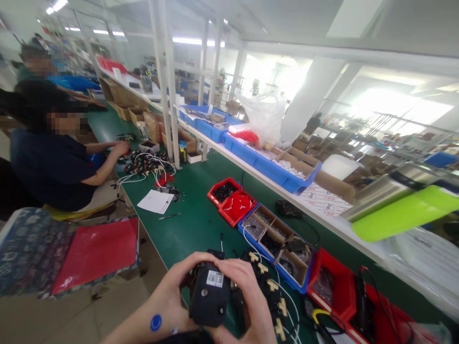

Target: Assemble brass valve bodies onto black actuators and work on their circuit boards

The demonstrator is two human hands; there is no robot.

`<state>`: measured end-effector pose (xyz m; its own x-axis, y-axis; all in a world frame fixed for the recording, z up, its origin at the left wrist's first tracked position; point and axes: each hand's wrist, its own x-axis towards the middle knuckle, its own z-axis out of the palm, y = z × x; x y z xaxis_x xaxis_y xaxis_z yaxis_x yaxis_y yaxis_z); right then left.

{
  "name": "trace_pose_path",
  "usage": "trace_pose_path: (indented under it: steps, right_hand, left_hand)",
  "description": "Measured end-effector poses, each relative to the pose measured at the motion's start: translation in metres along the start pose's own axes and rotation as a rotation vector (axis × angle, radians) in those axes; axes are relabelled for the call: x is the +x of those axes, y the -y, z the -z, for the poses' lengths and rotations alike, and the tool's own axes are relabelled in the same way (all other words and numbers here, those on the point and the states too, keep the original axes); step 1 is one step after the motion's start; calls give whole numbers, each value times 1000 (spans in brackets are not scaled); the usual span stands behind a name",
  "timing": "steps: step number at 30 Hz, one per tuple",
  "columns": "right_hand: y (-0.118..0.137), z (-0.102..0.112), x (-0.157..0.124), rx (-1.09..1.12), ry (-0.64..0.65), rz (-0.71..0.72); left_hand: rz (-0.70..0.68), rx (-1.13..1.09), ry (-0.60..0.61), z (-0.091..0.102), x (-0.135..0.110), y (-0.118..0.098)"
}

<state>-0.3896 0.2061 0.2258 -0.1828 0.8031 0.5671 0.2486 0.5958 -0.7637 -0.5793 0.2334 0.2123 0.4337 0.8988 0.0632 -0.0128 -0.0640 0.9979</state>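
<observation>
A black box-shaped device (201, 303) with a white QR-code label and a round metal dot is held in front of me, above the green bench. My left hand (178, 286) wraps its left side, thumb and fingers closed against the casing. Around the top and right side curls my right hand (247, 286), its fingers also closed on the device. Close by on the right lies a row of black parts with tan T-shaped pieces (272, 285), with white cables (292, 306) among them. The device's underside is hidden.
Beyond are red bins (234, 206), a blue divided tray (260, 246) of small parts and another red bin (332, 286). A raised shelf carries blue trays (272, 174) and a green bottle (401, 215). At left, a seated co-worker (53, 162) handles cabled parts; a red-cushioned chair (96, 253) stands nearer.
</observation>
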Motion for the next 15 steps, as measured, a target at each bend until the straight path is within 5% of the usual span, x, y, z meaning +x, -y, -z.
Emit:
trace_pose_path:
  steps: [9,15]
  right_hand:
    - [18,21,55,-51,-22,194]
    - [30,23,66,-70,-48,251]
  left_hand:
    - [-257,90,-43,11,41,-58]
    - [-329,51,-12,19,46,-67]
